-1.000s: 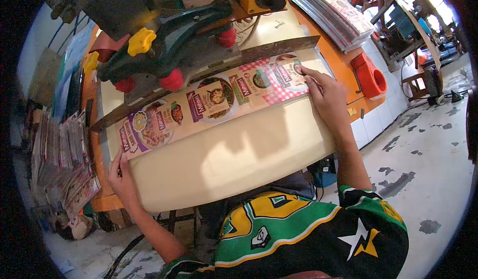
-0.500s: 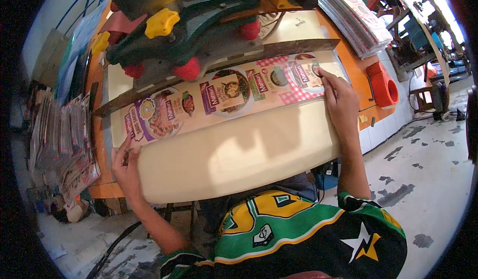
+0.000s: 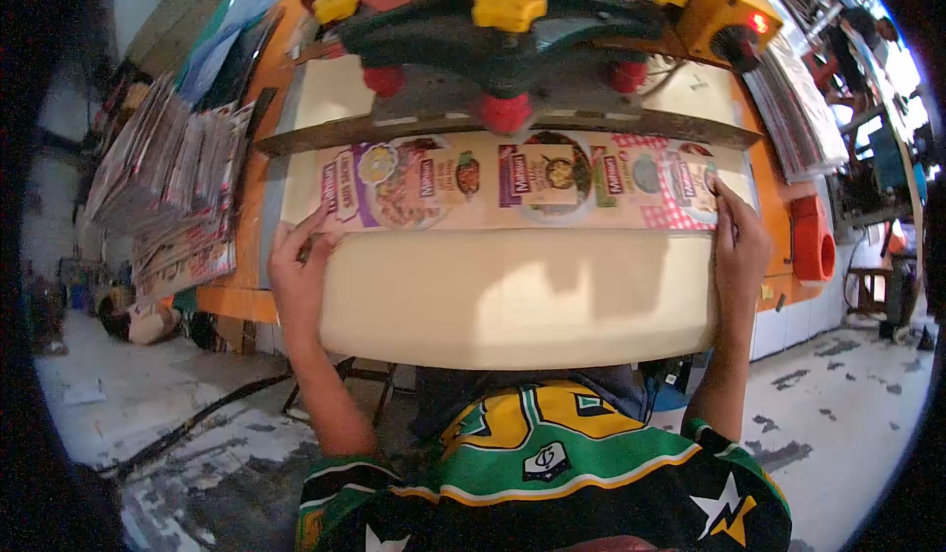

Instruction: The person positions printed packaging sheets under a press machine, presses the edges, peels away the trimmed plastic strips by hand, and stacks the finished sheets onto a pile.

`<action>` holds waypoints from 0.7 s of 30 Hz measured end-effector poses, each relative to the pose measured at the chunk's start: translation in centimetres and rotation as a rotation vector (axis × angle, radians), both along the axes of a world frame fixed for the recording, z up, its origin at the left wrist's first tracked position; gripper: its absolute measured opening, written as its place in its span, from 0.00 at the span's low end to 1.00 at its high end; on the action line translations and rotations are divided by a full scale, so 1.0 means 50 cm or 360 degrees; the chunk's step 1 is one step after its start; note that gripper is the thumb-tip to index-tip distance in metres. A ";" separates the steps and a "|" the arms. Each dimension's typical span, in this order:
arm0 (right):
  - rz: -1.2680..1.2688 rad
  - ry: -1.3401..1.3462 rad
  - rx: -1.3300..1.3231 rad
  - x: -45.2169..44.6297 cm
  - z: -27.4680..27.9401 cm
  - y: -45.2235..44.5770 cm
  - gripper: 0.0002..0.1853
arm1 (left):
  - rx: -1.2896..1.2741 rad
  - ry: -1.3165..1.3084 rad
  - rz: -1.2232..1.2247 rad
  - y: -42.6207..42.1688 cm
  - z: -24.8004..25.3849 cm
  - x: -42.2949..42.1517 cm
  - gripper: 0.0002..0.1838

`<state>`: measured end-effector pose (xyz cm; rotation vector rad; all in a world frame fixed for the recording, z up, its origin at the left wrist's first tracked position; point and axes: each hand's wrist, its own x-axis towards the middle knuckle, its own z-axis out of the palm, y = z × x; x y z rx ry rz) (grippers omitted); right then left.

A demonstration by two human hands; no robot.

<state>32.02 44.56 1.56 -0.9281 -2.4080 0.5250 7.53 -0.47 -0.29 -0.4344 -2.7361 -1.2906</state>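
Note:
A long printed sheet (image 3: 503, 182) with food pictures lies across a cream board or cloth surface (image 3: 512, 286), its far edge by a dark metal bar (image 3: 552, 123). At the sheet's left end, my left hand (image 3: 301, 266) pinches the near corner between thumb and fingers. My right hand (image 3: 739, 237) holds the right end, fingertips on the print. Beyond the bar stands a dark green machine frame (image 3: 434, 34) with yellow knobs (image 3: 507, 7) and red feet (image 3: 505, 111).
Stacks of printed sheets (image 3: 172, 177) stand at the left, with another stack (image 3: 793, 108) at the right. A red tape dispenser (image 3: 810, 241) sits on the orange table's right edge. A yellow control box (image 3: 727, 20) with a lit red display is at the back right.
The view has turned, so the sheet and bar now look nearly level and the machine sits more central. Both hands stay at the ends of the sheet.

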 end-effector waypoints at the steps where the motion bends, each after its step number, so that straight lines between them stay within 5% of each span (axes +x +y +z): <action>1: 0.0035 0.0007 -0.0005 -0.002 0.000 -0.003 0.17 | -0.0005 0.0007 0.0035 -0.003 0.001 -0.001 0.22; 21: 0.0013 0.0006 0.0074 0.004 -0.011 0.008 0.16 | -0.0118 0.0030 -0.0005 0.004 0.019 0.008 0.23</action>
